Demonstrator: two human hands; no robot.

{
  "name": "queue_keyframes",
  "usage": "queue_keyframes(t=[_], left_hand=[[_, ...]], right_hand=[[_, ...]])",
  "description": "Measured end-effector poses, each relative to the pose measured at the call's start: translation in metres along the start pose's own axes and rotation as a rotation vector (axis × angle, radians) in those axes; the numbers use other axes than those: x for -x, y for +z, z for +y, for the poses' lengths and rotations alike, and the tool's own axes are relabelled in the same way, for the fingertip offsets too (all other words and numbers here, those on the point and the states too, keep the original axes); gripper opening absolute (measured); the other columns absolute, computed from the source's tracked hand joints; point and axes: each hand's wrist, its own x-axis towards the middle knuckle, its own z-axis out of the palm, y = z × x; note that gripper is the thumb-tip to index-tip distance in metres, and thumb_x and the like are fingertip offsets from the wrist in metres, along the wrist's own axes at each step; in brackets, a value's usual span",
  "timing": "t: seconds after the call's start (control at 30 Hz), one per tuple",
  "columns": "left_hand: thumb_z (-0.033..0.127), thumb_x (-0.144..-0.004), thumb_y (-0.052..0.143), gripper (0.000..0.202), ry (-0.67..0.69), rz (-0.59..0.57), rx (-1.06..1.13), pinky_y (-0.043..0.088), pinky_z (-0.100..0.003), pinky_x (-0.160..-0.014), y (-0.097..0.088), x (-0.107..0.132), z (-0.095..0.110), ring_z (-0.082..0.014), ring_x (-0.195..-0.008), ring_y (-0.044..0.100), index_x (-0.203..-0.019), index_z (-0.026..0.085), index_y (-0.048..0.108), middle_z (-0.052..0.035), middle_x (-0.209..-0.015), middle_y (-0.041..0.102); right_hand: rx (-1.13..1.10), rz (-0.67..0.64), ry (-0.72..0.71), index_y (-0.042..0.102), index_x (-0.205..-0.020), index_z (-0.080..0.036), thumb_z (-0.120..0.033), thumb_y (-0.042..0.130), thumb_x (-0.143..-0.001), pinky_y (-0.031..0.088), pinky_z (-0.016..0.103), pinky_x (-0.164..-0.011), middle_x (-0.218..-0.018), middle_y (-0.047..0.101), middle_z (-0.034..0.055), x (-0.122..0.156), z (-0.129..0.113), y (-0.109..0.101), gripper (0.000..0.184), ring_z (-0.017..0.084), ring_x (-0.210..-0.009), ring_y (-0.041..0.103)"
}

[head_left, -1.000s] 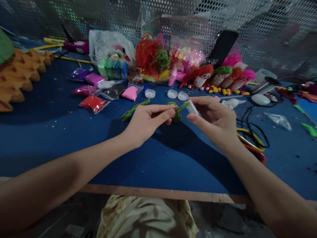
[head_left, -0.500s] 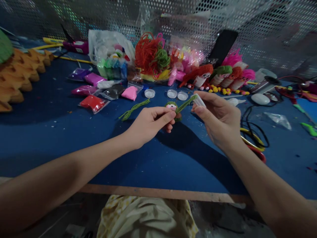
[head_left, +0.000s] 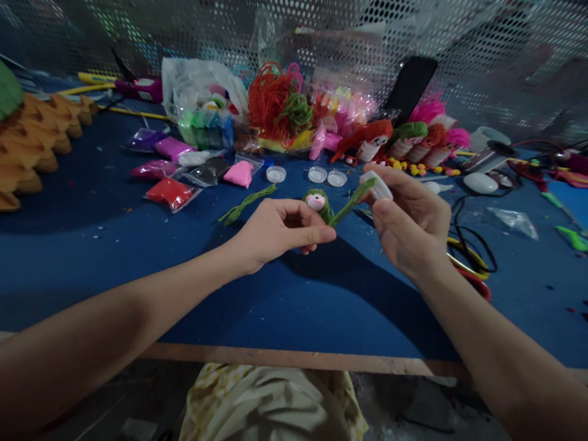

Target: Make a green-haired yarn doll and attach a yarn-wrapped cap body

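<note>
My left hand (head_left: 287, 228) is closed, thumb and forefinger pinching the lower end of a strand of green yarn (head_left: 350, 205). Just behind its fingers is a small doll head (head_left: 315, 201) with a pale face, pink cheeks and green yarn hair. Whether the curled fingers also grip the head, I cannot tell. Between the thumb and fingers of my right hand (head_left: 408, 214) is a small white plastic container (head_left: 381, 187). The strand's upper end lies against its near side. Left of the head, a bundle of green yarn (head_left: 247, 203) rests on the blue table (head_left: 239, 306).
White caps (head_left: 337, 177) lie beyond my hands. Bags of coloured clay (head_left: 171, 193) are at the left, near an orange egg tray (head_left: 32, 141). Behind stand a heap of red yarn (head_left: 269, 101) and several yarn-haired dolls (head_left: 407, 139). Scissors (head_left: 471, 269) lie beside my right wrist.
My left thumb and fingers have shifted along the green strand, showing more of the doll head. My right hand has moved slightly right, with the container turned.
</note>
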Motion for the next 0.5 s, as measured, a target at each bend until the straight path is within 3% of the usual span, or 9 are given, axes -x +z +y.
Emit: queue_keyframes(t=[0.1,0.17,0.27,0.5], left_hand=[[0.042,-0.055,0.099,0.047,0.173,0.004,-0.101,0.045,-0.023,-0.057,0.001,0.002,0.002,-0.0095,-0.062,0.053,-0.080,0.017,0.068,0.0013,-0.074,0.064],[0.054,-0.070,0.089,0.047,0.248,0.050,-0.092,0.046,-0.024,-0.064,0.002,0.004,0.002,-0.0115,-0.072,0.056,-0.093,0.017,0.070,-0.0013,-0.085,0.066],[0.063,-0.085,0.072,0.048,0.198,0.047,-0.050,0.048,-0.026,-0.073,0.002,0.004,0.000,-0.0146,-0.081,0.060,-0.096,0.016,0.075,-0.0045,-0.090,0.070],[0.041,-0.071,0.091,0.029,0.051,0.004,0.111,0.046,-0.025,-0.077,0.004,0.004,-0.002,-0.0112,-0.075,0.059,-0.077,0.016,0.077,-0.0005,-0.079,0.072]], right_hand=[[-0.026,-0.048,-0.055,0.069,-0.128,-0.034,-0.040,0.068,-0.093,0.059,0.045,-0.091,-0.123,0.067,0.0067,0.000,-0.008,-0.001,0.035,0.026,-0.110,0.067],[0.006,-0.111,-0.090,0.071,-0.126,-0.031,-0.034,0.073,-0.090,0.058,0.044,-0.090,-0.120,0.067,0.0085,-0.001,-0.014,-0.001,0.036,0.026,-0.112,0.064],[0.074,-0.194,-0.151,0.070,-0.128,-0.030,-0.028,0.074,-0.088,0.057,0.043,-0.088,-0.116,0.066,0.0098,0.000,-0.016,0.002,0.040,0.025,-0.108,0.064],[0.105,-0.256,-0.212,0.067,-0.134,-0.032,-0.020,0.075,-0.087,0.056,0.041,-0.091,-0.117,0.064,0.0082,0.001,-0.014,0.005,0.050,0.023,-0.108,0.062]])
